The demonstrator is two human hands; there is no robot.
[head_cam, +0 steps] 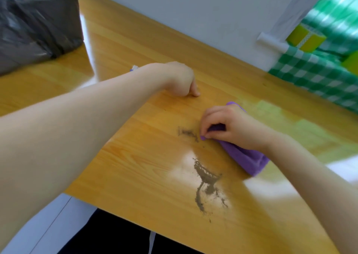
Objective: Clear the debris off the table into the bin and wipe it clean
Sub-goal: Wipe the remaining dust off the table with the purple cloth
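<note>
Your right grip [230, 126] is clamped on the purple cloth [248, 159], fingers curled over its bunched top and pressing it down on the table [135, 46]. Your left grip [178, 79] sits beyond the cloth and to its left, fingers tucked under with one fingertip on the wood. Whether it holds anything cannot be told from this view.

The debris lies in two patches. A small dark smear [188, 133] is just beside the cloth's left edge, almost at your right fingertips. The larger smear [207, 180] of greyish grit lies on the near side of the cloth, toward your body and apart from it. Its long axis runs from the cloth's side down toward the table's front edge. The bin [36, 21], lined with a black bag, stands well apart from the cloth, far to its left and beyond it.

Your right grip is the nearer one to both patches, so the wiping likely falls to it. A leftward stroke should meet the small smear at once and head toward the bin. The larger smear probably needs the cloth drawn back toward you first, then swept across its length. Take care, since grit that close to the front edge could spill off the table.
</note>
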